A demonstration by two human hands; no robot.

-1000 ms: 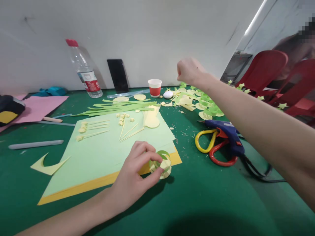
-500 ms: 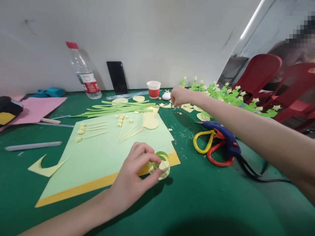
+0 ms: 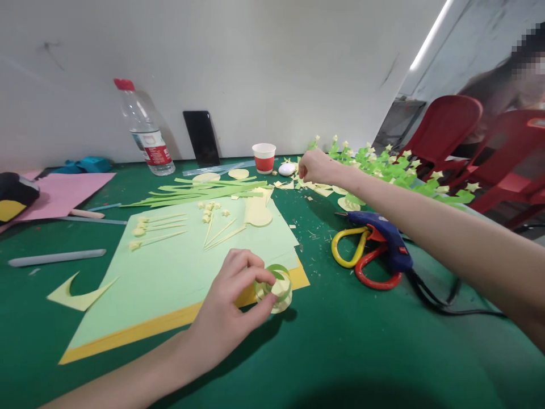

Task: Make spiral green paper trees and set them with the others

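My left hand (image 3: 236, 298) pinches a small paper craft piece (image 3: 283, 304) between thumb and fingers, low over the green table. The piece has pale yellow round layers and a curled green strip. Far forward, my right hand (image 3: 317, 166) is closed, its curled fingers pointing down among pale yellow paper scraps (image 3: 322, 191). Whatever its fingertips hold, if anything, is hidden. Beside that hand lie a white rounded object (image 3: 286, 169) and a red-and-white paper cup (image 3: 264, 159). Yellow star-topped green paper plants (image 3: 383, 165) stand behind my right forearm.
A blue glue gun (image 3: 385, 233) lies against scissors (image 3: 349, 248) with yellow and red handles. Light green sheets (image 3: 170, 284) carry paper stars (image 3: 208, 211) and thin sticks. Green strips (image 3: 191, 193), a bottle (image 3: 151, 139) and a phone (image 3: 201, 138) are behind. A person sits near red chairs (image 3: 451, 125).
My right hand has shifted very slightly at the scraps. The left hand keeps its pinch on the paper piece. The camera view has moved a little.
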